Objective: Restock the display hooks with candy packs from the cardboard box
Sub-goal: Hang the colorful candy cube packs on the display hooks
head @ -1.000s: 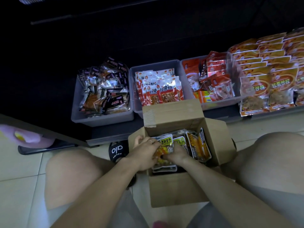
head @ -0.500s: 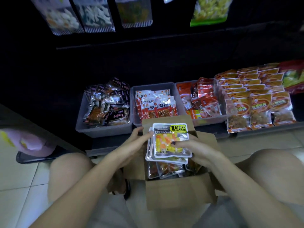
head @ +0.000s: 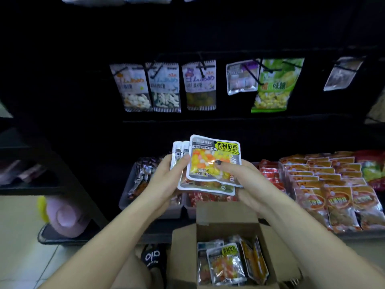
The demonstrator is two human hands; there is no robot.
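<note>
1. Left hand point(head: 166, 178): raised in front of the shelving, fingers and thumb curled round the left edge of a fanned stack of candy packs point(head: 210, 163).
2. Right hand point(head: 243, 184): gripping the stack's right side, thumb with dark nail pressed on the front of the top pack, fingers hidden behind.
3. Stack: held upright, well above the box point(head: 225, 226); top pack silver-edged with a yellow label and yellow, orange and white sweets showing through its window; at least three more packs fanned out behind to the left and below.
4. Box: open on the floor between the knees, flaps up, more of the same packs standing inside.
5. Hooks point(head: 203, 69): black pegs in a row on the dark panel above, each bearing hanging bags; white bags at left, a silver pouch and a green bag point(head: 275, 86) at right.
6. Bins point(head: 129, 197): grey trays on the low shelf behind the hands, filled with dark and red snack packets.
7. Orange packs point(head: 325, 180): in overlapping rows at right.
8. Slipper point(head: 153, 257): black with white lettering, just left of the box.
</note>
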